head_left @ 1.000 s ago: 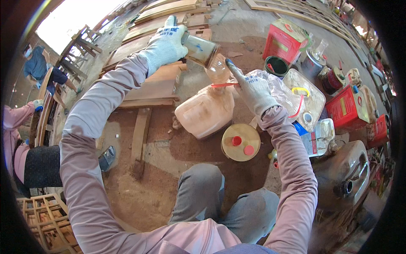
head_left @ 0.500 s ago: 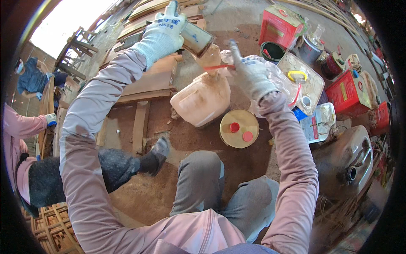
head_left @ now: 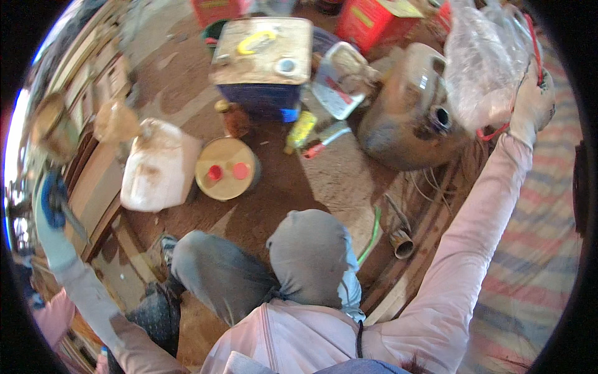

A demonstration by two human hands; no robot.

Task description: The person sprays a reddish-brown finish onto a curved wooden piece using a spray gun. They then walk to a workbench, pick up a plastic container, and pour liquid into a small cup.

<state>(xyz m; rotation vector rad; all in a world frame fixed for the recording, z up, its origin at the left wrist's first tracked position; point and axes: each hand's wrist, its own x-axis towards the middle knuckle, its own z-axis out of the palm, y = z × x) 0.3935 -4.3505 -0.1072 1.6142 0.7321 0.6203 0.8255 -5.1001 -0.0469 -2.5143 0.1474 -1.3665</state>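
Note:
At the far left my left hand (head_left: 53, 196), in a pale glove with a blue palm, is closed round the grey handle of a metal cup-like tool (head_left: 56, 128). Its exact kind is blurred by motion. Far to the right, my gloved right hand (head_left: 532, 103) grips a crumpled clear plastic bag (head_left: 483, 65) with red strips at its edge. The bag hangs beside a large translucent brown jug (head_left: 402, 115). Between the hands, a whitish plastic jug (head_left: 159, 165) with a brown-stained funnel-like piece (head_left: 116, 119) stands by a round tin (head_left: 225, 168) with two red caps.
A dark blue square can (head_left: 261, 93) with a dirty top and a red can (head_left: 377, 25) stand ahead. A white container (head_left: 339, 81) and a yellow packet (head_left: 301, 131) lie nearby. Boards (head_left: 93, 187) lie left; a striped sheet (head_left: 523, 249) spreads right.
My view has swung right. My right hand has moved far right, lifting the plastic bag away from the cans. My left hand, still with the metal tool, is lower and farther left.

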